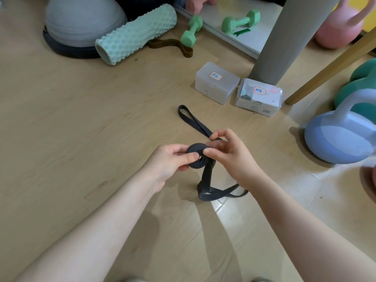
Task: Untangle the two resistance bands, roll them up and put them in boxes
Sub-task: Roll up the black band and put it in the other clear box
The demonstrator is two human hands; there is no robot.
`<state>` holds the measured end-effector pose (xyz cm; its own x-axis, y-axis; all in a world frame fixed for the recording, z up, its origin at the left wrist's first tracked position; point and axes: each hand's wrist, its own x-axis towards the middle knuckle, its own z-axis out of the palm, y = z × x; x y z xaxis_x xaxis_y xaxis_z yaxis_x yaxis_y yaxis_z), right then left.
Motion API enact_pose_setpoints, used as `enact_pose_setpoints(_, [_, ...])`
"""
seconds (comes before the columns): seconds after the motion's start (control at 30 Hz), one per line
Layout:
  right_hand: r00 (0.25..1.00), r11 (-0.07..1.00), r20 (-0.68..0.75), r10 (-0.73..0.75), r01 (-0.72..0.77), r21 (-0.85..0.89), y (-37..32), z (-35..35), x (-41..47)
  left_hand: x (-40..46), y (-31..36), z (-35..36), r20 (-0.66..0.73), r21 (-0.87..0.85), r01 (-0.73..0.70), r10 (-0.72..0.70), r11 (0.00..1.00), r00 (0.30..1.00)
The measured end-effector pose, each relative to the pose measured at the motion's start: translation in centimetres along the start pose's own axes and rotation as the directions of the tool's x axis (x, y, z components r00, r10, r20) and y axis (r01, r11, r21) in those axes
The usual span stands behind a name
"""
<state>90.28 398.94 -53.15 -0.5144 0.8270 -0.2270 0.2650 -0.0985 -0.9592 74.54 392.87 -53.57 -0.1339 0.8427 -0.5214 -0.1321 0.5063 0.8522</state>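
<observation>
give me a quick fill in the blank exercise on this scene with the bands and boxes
1. Both hands, the left hand and the right hand, hold the rolled part of the ____ rubber resistance band.
2. The olive-brown resistance band lies on the floor between the mint foam roller and a green ____.
3. The two translucent plastic boxes each carry a handwritten ____ on the lid.
4. A loose loop of the band being rolled lies on the wooden ____.

Missing words: black; dumbbell; label; floor
</observation>
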Motion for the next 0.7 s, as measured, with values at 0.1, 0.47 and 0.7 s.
enact_pose_setpoints(0.1, [0.998, 0.996, -0.054, 0.03, -0.025, 0.09, 0.0, 0.3, 0.2, 0.1, 0.5, 0.2, -0.088, -0.168, -0.014, -0.001, 0.986, 0.996])
enact_pose_setpoints(0.47, [0.986, 0.945, -0.156, 0.05, 0.004, 0.327, -1.3, 2.4, -0.2, 0.1, 1.6, 0.7, -0.173, -0.38, -0.119, 0.056, 0.917, 0.983])
enact_pose_setpoints(0.7, [0.948, 0.974, -0.312, 0.064, 0.009, 0.225, -0.9, 4.0, -0.1, 0.0, 0.6, 1.0, -0.107, -0.52, -0.001, -0.063, 0.854, 0.992])
